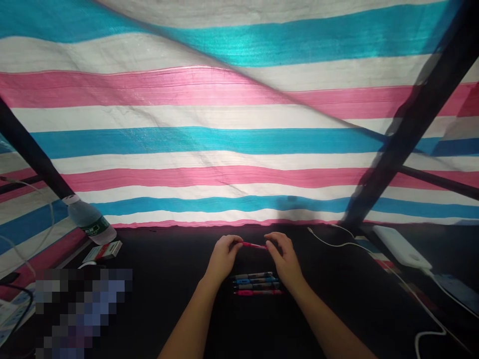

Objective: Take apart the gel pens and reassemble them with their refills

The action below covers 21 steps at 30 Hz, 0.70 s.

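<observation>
A pink pen (255, 245) is held level above the black table, one end in each hand. My left hand (225, 253) pinches its left end between thumb and fingers. At the other end, my right hand (283, 254) has its thumb and fingertips closed on the pen. Below, between my forearms, several pens lie side by side in a row: a dark one (252, 275) at the top, a blue one (256, 281), another dark one (252, 286), and a pink pen (257, 293) nearest me.
A water bottle (92, 219) leans at the left beside a small box (103, 252). On the right lie a white power bank (402, 248), a phone-like slab (458, 290) and a white cable (404, 284). Striped sheeting (224, 142) hangs behind the black table (168, 279).
</observation>
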Each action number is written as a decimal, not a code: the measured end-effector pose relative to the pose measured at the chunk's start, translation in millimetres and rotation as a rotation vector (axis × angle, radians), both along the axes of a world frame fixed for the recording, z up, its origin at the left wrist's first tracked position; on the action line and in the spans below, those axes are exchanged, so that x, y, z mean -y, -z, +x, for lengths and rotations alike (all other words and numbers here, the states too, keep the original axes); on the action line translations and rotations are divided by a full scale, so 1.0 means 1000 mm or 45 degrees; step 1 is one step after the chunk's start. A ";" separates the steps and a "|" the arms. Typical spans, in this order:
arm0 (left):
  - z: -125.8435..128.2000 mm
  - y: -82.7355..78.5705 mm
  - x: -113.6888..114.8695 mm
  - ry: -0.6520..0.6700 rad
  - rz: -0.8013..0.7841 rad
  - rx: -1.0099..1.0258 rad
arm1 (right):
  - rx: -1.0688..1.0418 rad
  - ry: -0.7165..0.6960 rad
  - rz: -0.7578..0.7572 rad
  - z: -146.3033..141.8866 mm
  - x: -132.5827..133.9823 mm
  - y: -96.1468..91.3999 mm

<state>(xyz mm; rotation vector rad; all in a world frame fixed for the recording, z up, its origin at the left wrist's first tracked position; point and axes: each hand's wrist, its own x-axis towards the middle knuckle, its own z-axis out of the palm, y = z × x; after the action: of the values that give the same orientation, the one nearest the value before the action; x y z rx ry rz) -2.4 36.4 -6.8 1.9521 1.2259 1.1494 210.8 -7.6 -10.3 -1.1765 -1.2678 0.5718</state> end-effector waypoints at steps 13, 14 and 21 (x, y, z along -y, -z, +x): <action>0.000 -0.009 0.005 -0.064 -0.175 0.492 | -0.412 -0.316 -0.284 -0.007 0.002 0.003; 0.000 -0.009 0.005 -0.080 -0.167 0.451 | -0.396 -0.308 -0.259 -0.008 0.002 0.003; 0.005 -0.011 0.008 -0.005 -0.147 0.578 | -0.431 -0.265 -0.258 -0.007 0.003 -0.002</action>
<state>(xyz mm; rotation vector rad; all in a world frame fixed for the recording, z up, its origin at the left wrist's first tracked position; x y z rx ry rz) 2.3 28.4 4.1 1.4938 1.0237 1.3939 203.6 -10.7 -8.6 -1.0626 -1.0626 1.0281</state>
